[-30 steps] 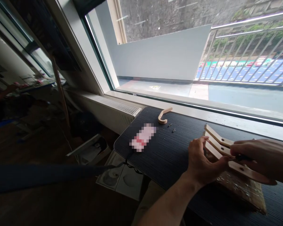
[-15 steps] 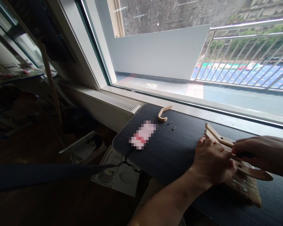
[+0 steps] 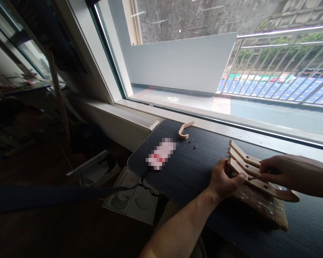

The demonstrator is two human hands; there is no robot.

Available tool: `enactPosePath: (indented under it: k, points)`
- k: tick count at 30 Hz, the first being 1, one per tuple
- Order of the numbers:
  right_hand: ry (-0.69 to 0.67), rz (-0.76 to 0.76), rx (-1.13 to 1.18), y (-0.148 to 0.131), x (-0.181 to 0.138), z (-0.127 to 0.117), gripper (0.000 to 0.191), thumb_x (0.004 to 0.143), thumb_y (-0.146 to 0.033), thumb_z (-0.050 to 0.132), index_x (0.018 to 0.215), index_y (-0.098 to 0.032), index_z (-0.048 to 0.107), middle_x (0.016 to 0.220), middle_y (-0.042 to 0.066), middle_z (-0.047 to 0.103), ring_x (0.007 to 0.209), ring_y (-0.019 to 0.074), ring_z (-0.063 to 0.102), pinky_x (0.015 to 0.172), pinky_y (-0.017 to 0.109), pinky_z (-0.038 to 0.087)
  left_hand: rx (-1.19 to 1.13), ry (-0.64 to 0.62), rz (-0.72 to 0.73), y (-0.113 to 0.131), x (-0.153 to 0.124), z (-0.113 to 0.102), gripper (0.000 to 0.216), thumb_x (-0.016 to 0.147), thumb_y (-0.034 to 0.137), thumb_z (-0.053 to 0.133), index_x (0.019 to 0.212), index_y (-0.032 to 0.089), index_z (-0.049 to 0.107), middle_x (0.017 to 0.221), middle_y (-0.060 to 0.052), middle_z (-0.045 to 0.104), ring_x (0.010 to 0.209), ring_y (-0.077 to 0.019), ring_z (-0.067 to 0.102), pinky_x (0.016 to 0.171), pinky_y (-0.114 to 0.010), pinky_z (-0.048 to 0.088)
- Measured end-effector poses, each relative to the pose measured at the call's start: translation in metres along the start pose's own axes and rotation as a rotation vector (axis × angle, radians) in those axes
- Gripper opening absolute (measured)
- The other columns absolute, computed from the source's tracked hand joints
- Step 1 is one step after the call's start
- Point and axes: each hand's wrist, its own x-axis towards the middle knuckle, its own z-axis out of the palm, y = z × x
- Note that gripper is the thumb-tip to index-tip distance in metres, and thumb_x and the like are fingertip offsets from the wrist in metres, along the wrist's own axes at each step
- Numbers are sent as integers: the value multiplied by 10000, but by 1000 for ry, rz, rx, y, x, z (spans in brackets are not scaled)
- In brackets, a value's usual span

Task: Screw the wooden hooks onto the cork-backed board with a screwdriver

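Three pale wooden hooks lie side by side across a brown wooden board [image 3: 269, 211] with a shiny, plastic-like covering. My left hand [image 3: 222, 181] is closed around the near end of the front wooden hook [image 3: 284, 194], thumb resting on top. In my right hand [image 3: 288, 172] is a screwdriver [image 3: 255, 177] with a dark handle, mostly covered by the fingers. Its thin shaft slants down to a hole in the front hook; whether a screw sits there I cannot tell. The middle hook [image 3: 238, 157] and the back hook [image 3: 237, 147] show dark holes.
A loose curved wooden hook [image 3: 183, 133] lies on the dark table [image 3: 199, 172], beside a few small screws [image 3: 195, 146]. A blurred pink object [image 3: 161, 154] with a black strap is at the table's left end. A window [image 3: 177, 64] and radiator [image 3: 129, 118] border the table.
My left hand has moved left and down, off the top of the hooks, to the front hook's end. The right hand has shifted slightly left, and the screwdriver shaft now shows.
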Motion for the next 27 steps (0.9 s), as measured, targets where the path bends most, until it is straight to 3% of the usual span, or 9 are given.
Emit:
enactPosePath:
  k: [1, 2, 4, 10, 14, 17, 21, 25, 27]
  points:
    - [-72, 33, -7, -3, -2, -5, 230, 763, -458, 487, 701, -322, 662, 611, 15, 656, 483, 171, 575, 448, 270, 346, 33, 23, 19, 0, -1, 0, 344, 703, 262, 673, 1021, 157, 593, 984, -53, 615, 922, -182, 587, 858, -302, 481]
    - [-75, 37, -19, -5, -4, -10, 202, 742, -439, 521, 846, -346, 667, 685, 25, 680, 541, 191, 601, 478, 283, 365, 65, 46, 35, 0, -1, -1, 333, 693, 260, 681, 1003, 159, 611, 1008, -59, 603, 964, -195, 571, 886, -313, 469]
    - [-77, 13, -44, -9, -10, -18, 257, 690, -365, 573, 935, -353, 647, 733, 45, 683, 611, 224, 622, 494, 297, 370, 112, 61, 57, 0, -2, -2, 310, 680, 263, 692, 968, 163, 639, 1042, -67, 583, 1011, -212, 547, 917, -323, 453]
    - [-41, -211, -38, -31, -14, -24, 182, 708, -152, 463, 654, -273, 589, 721, 43, 624, 618, 183, 585, 539, 289, 362, 155, 34, 124, 0, -3, -2, 305, 702, 244, 670, 996, 169, 635, 997, -60, 595, 972, -197, 553, 889, -304, 467]
    - [-58, -92, -100, -42, -3, -28, 245, 831, -247, 397, 647, -226, 557, 692, 53, 606, 602, 168, 561, 548, 283, 335, 175, 41, 125, 0, -3, -1, 286, 707, 239, 668, 982, 170, 633, 974, -55, 593, 966, -195, 549, 886, -300, 463]
    - [-146, 90, -83, -40, 3, -31, 267, 831, -313, 412, 633, -213, 559, 624, 44, 594, 541, 161, 525, 508, 278, 299, 164, 49, 99, -2, -3, 0, 265, 707, 237, 667, 963, 176, 638, 968, -51, 584, 925, -183, 559, 864, -292, 471]
    - [-118, 185, -129, -40, 1, -39, 275, 823, -337, 431, 652, -196, 592, 622, 77, 607, 545, 182, 531, 487, 284, 268, 141, 49, 77, -5, -2, 2, 267, 702, 221, 664, 965, 183, 642, 971, -50, 579, 925, -187, 557, 868, -298, 467]
    - [-147, -29, -119, -49, -9, -52, 157, 762, -256, 537, 878, -229, 640, 781, 48, 659, 678, 197, 584, 537, 272, 309, 113, 39, 63, -9, -1, 2, 272, 711, 213, 653, 981, 185, 635, 991, -55, 580, 927, -191, 564, 863, -307, 465]
    - [-156, -157, -137, -53, -13, -54, 169, 751, -153, 524, 844, -222, 646, 845, 38, 659, 701, 169, 587, 558, 257, 321, 101, 35, 66, -10, -1, 3, 267, 715, 217, 653, 979, 182, 633, 998, -61, 586, 933, -197, 565, 866, -312, 461]
